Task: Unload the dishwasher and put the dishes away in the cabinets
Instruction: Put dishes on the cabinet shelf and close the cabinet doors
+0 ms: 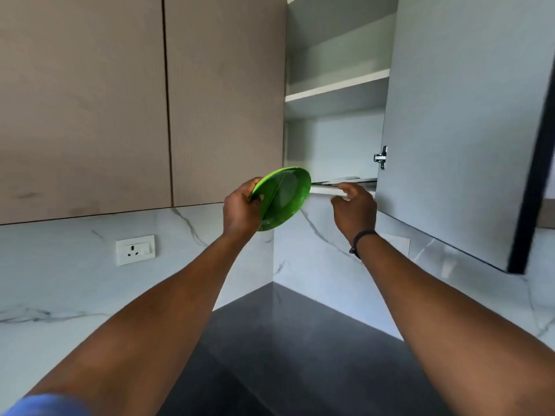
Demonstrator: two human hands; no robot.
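We are looking up at an open wall cabinet [336, 94] in the corner above a dark bench [300, 340]. Our left hand [241, 210] is holding a green plate [283, 196], tilted on edge, with the thumb over its near rim and the fingers curling behind it. The plate is hanging in the air just left of the cabinet's bottom shelf [326, 190], level with it and not resting on anything. Our right hand [354, 205] is reaching up to the front edge of that shelf, fingers loosely bent and touching the edge, holding nothing. A dark band [362, 241] is circling the right wrist. The cabinet door [462, 130] is standing open on the right, its hinge [381, 157] showing. A socket [135, 250] is sitting in the marble backsplash on the left.
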